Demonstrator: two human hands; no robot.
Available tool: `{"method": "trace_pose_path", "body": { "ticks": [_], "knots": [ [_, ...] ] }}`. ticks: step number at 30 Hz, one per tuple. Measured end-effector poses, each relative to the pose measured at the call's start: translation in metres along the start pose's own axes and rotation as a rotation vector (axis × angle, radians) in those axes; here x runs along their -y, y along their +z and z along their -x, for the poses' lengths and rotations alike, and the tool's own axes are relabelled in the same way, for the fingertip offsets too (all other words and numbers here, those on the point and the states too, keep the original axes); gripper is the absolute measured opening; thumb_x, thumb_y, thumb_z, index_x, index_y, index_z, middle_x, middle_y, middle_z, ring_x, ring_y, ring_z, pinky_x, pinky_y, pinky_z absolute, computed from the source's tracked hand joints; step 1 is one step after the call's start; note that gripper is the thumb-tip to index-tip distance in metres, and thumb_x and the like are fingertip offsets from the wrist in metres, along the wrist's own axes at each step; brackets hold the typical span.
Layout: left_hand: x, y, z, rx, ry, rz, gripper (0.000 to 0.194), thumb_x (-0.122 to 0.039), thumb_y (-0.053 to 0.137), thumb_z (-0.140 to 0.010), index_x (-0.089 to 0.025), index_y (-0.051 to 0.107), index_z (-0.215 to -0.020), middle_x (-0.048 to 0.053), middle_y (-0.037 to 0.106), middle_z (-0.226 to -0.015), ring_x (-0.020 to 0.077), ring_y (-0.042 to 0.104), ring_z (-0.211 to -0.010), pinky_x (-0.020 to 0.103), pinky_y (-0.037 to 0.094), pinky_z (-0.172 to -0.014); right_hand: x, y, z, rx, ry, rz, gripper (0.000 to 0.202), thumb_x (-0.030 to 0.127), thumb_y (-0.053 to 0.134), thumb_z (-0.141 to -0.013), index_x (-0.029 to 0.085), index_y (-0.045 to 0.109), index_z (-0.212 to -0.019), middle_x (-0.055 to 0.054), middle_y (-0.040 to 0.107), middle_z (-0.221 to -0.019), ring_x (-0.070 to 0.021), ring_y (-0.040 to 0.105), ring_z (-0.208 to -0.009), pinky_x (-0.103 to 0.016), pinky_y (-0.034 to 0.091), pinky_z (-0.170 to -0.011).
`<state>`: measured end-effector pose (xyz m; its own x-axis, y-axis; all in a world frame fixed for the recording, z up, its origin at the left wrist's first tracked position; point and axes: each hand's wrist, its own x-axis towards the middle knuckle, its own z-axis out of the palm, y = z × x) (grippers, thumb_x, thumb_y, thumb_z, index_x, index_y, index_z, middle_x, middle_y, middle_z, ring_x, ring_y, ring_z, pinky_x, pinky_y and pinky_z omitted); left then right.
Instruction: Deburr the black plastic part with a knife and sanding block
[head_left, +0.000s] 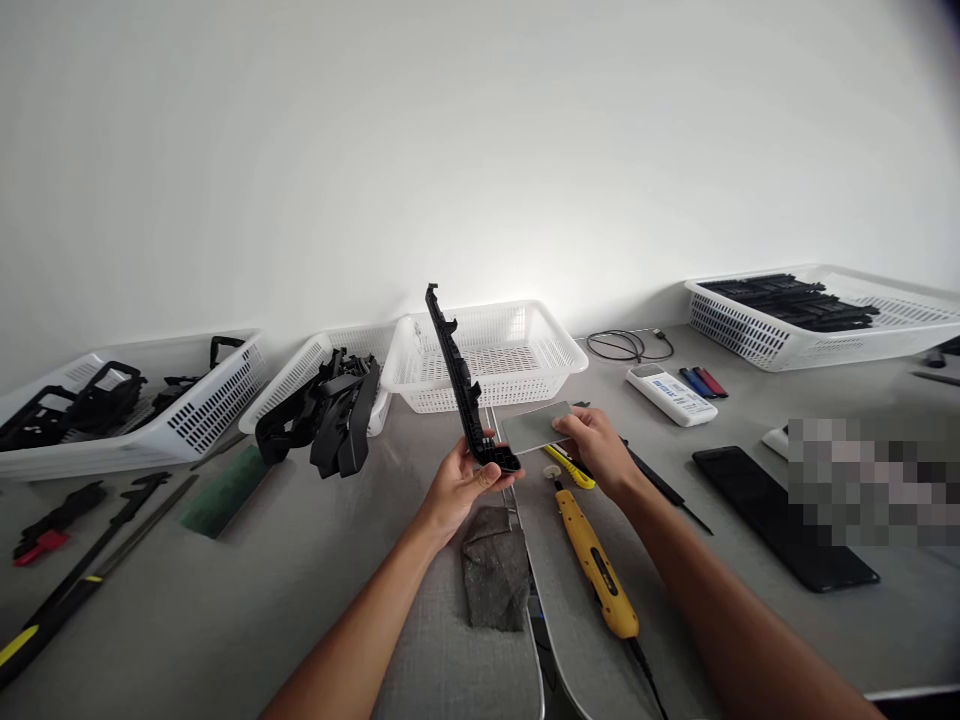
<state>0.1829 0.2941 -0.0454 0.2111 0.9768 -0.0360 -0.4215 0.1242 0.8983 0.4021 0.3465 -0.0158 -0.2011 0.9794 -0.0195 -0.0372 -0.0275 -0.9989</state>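
Gripped: left hand (463, 487) holds black plastic part (468, 410), tilted | right hand (600, 447) pinches grey sheet (535, 429) beside it | rag (495, 572) on table (431, 645) nearby

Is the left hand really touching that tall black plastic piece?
Touching. The head view shows the left hand holding the black plastic piece near its bottom, with the thumb over its lower end.
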Motion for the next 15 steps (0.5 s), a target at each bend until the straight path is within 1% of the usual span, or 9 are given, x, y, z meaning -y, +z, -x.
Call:
{"method": "trace_pose_path", "body": {
  "ticks": [4,6,8,9,10,12,14,15],
  "knots": [
    [-0.002,0.0,0.0,-0.004,-0.005,0.005,0.062,-0.041,0.093,-0.075,-0.017,0.063,-0.124,0.009,0.075,-0.111,0.0306,0.079,-0.099,0.041,0.062,-0.093,-0.003,0.002,-0.002,0.074,0.034,0.011,0.028,0.042,0.061,-0.073,0.023,0.044,-0.06,0.006,0.034,-0.054,-0.0089,0.025,-0.048,-0.028,0.017,-0.047],
    [-0.004,0.001,0.002,0.018,-0.025,-0.003,0.055,-0.042,0.088,-0.081,-0.016,0.064,-0.123,0.011,0.076,-0.113,0.0313,0.079,-0.101,0.042,0.062,-0.094,-0.005,0.002,-0.003,0.007,0.017,0.035,0.031,0.042,0.061,-0.073,0.024,0.04,-0.06,0.006,0.031,-0.054,-0.0087,0.023,-0.048,-0.028,0.017,-0.047],
    [-0.005,0.001,0.003,0.052,-0.051,-0.017,0.045,-0.042,0.081,-0.089,-0.015,0.065,-0.121,0.015,0.075,-0.121,0.0325,0.078,-0.105,0.043,0.061,-0.095,-0.006,0.001,-0.003,-0.062,-0.02,0.005,0.031,0.044,0.063,-0.075,0.023,0.043,-0.063,0.006,0.031,-0.056,-0.0092,0.024,-0.05,-0.028,0.019,-0.048],
    [-0.005,0.002,0.004,0.072,-0.064,-0.023,0.042,-0.041,0.078,-0.091,-0.015,0.066,-0.121,0.017,0.073,-0.127,0.0328,0.077,-0.107,0.043,0.061,-0.095,-0.005,0.002,-0.002,-0.059,-0.033,-0.022,0.032,0.046,0.064,-0.077,0.023,0.045,-0.066,0.006,0.033,-0.057,-0.0095,0.025,-0.05,-0.027,0.021,-0.048],
    [-0.005,0.002,0.005,0.094,-0.074,-0.03,0.041,-0.04,0.076,-0.093,-0.015,0.065,-0.123,0.018,0.072,-0.131,0.0328,0.077,-0.107,0.043,0.061,-0.094,-0.004,0.004,-0.001,-0.022,-0.04,-0.045,0.032,0.049,0.064,-0.079,0.022,0.049,-0.07,0.006,0.036,-0.059,-0.0099,0.027,-0.051,-0.027,0.022,-0.049],
    [-0.003,0.002,0.005,0.139,-0.086,-0.052,0.041,-0.036,0.073,-0.093,-0.016,0.065,-0.127,0.019,0.071,-0.135,0.0322,0.078,-0.103,0.043,0.061,-0.091,-0.002,0.01,0.003,0.116,-0.048,-0.045,0.035,0.053,0.065,-0.084,0.021,0.053,-0.076,0.005,0.041,-0.062,-0.0107,0.032,-0.053,-0.027,0.025,-0.05],
    [-0.002,0.002,0.006,0.171,-0.089,-0.097,0.039,-0.036,0.071,-0.093,-0.013,0.067,-0.124,0.019,0.073,-0.128,0.0313,0.079,-0.096,0.042,0.062,-0.084,-0.002,0.017,0.006,0.237,-0.069,0.026,0.037,0.055,0.064,-0.088,0.02,0.055,-0.078,0.005,0.043,-0.063,-0.0114,0.035,-0.055,-0.026,0.027,-0.052],
    [-0.001,0.002,0.006,0.179,-0.09,-0.124,0.038,-0.036,0.07,-0.092,-0.012,0.068,-0.121,0.019,0.075,-0.124,0.0308,0.079,-0.093,0.04,0.062,-0.08,-0.003,0.02,0.006,0.265,-0.085,0.078,0.037,0.054,0.063,-0.089,0.02,0.055,-0.077,0.005,0.043,-0.063,-0.0117,0.036,-0.056,-0.027,0.028,-0.053]
  ]
}}
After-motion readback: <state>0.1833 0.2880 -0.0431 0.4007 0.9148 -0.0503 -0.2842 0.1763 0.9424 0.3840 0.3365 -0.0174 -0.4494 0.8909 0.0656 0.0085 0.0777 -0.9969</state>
